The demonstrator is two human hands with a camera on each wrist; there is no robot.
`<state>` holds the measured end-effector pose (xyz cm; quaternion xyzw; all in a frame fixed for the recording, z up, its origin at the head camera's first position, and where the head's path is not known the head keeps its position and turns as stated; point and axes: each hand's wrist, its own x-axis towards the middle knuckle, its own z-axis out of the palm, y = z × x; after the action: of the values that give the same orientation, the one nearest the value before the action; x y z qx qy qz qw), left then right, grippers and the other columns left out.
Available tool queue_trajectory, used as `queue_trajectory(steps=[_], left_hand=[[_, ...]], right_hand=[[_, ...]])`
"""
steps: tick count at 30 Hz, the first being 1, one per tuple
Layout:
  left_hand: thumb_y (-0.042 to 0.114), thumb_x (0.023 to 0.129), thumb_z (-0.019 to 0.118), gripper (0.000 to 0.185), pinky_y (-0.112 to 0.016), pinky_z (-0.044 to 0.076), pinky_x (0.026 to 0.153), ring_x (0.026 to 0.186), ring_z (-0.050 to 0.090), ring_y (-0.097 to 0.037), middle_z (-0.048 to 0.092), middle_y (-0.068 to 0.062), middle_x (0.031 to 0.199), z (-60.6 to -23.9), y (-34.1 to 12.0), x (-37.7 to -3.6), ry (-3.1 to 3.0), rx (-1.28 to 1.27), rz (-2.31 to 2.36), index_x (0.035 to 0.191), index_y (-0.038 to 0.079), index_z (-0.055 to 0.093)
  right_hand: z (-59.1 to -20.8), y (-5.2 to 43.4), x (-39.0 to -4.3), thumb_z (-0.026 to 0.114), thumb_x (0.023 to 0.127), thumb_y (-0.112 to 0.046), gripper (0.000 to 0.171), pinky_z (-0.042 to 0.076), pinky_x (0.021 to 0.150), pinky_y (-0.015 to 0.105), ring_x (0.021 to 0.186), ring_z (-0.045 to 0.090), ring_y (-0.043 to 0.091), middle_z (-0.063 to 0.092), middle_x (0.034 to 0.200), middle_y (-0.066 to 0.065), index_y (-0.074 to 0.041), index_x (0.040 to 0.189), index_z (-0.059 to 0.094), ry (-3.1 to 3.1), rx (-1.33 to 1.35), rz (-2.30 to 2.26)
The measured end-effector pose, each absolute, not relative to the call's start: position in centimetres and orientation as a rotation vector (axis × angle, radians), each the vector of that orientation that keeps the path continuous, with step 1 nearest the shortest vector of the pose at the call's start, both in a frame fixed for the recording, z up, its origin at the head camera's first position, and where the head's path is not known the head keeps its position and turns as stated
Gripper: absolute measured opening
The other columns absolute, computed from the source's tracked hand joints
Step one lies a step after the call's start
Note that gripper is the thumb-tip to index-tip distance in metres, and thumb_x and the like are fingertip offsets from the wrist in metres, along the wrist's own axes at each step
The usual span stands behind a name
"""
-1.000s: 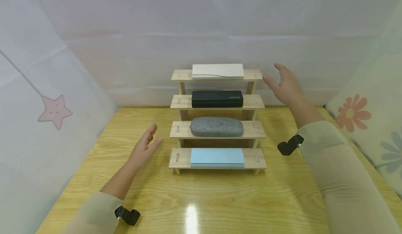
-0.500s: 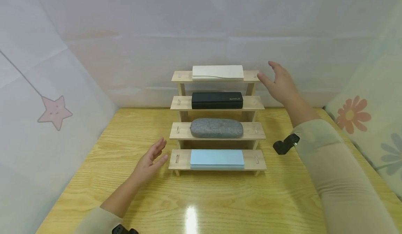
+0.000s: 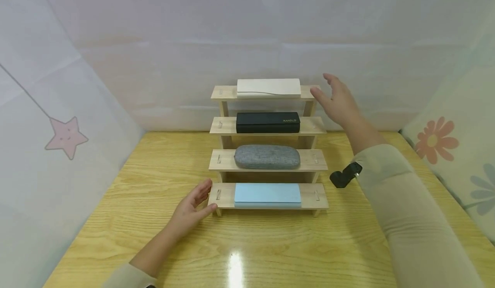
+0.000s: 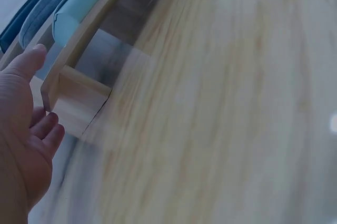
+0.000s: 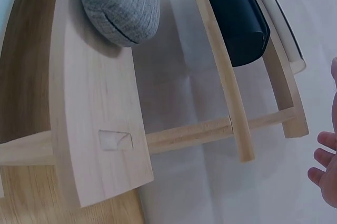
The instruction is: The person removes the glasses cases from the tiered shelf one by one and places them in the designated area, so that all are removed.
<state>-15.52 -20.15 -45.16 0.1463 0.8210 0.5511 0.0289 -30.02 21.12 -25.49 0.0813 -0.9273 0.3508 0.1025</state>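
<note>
A stepped wooden rack (image 3: 308,197) stands on the table, with one glasses case on each tier. From top to bottom sit a white case (image 3: 268,87), a black case (image 3: 267,124), a grey fabric case (image 3: 267,157) and a light blue case (image 3: 267,193). My left hand (image 3: 187,214) is at the left end of the lowest shelf, thumb and fingers spread around that end. Its fingertips show right at the shelf's edge in the left wrist view. Beside the right end of the top shelf is my right hand (image 3: 340,105), thumb apart from the fingers, holding nothing.
The wood-grain table (image 3: 267,245) carries the rack near its back edge. White cloth (image 3: 174,77) hangs behind and at both sides, with a pink star (image 3: 67,137) on the left and a red flower (image 3: 433,141) on the right.
My left hand has moved right and toward the front, to the lowest shelf's end. My right hand has shifted left to the top shelf's end. Rack and cases stay in place.
</note>
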Motion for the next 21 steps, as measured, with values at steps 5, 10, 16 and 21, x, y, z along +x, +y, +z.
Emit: queue_trajectory(steps=[5, 10, 16, 21], left_hand=[[0.017, 0.087, 0.074, 0.079, -0.039, 0.035, 0.112, 0.141, 0.038, -0.038, 0.036, -0.021, 0.155, -45.6, -19.9, -15.2, 2.514, 0.422, 1.746, 0.151, 0.0, 0.032], [0.015, 0.089, 0.073, 0.075, -0.036, 0.036, 0.112, 0.141, 0.039, -0.035, 0.038, -0.018, 0.154, -46.2, -19.7, -15.0, 2.518, 0.406, 1.77, 0.151, 0.002, 0.033], [0.019, 0.09, 0.072, 0.072, -0.046, 0.034, 0.112, 0.14, 0.04, -0.035, 0.04, -0.018, 0.153, -46.7, -19.6, -14.9, 2.538, 0.425, 1.778, 0.15, 0.005, 0.035], [0.021, 0.09, 0.072, 0.071, -0.047, 0.036, 0.111, 0.138, 0.043, -0.036, 0.044, -0.017, 0.151, -46.9, -19.5, -14.9, 2.58, 0.413, 1.753, 0.15, 0.006, 0.037]], right_hand=[[-25.1, 20.5, -30.0, 0.039, 0.099, -0.06, 0.081, 0.016, 0.12, 0.06, 0.149, 0.018, 0.039, 0.019, 0.162, 0.018, -0.013, 0.159, 0.012, -2.732, 0.26, 1.045], [-24.8, 19.9, -29.9, 0.041, 0.1, -0.057, 0.079, 0.015, 0.121, 0.058, 0.15, 0.018, 0.038, 0.019, 0.163, 0.017, -0.013, 0.159, 0.012, -2.735, 0.274, 1.054], [-24.7, 19.6, -30.2, 0.042, 0.099, -0.057, 0.079, 0.015, 0.121, 0.056, 0.15, 0.018, 0.037, 0.02, 0.162, 0.017, -0.013, 0.158, 0.014, -2.725, 0.29, 1.063], [-24.7, 19.3, -30.6, 0.041, 0.099, -0.058, 0.079, 0.015, 0.122, 0.056, 0.15, 0.017, 0.036, 0.02, 0.163, 0.015, -0.014, 0.159, 0.013, -2.736, 0.298, 1.066]])
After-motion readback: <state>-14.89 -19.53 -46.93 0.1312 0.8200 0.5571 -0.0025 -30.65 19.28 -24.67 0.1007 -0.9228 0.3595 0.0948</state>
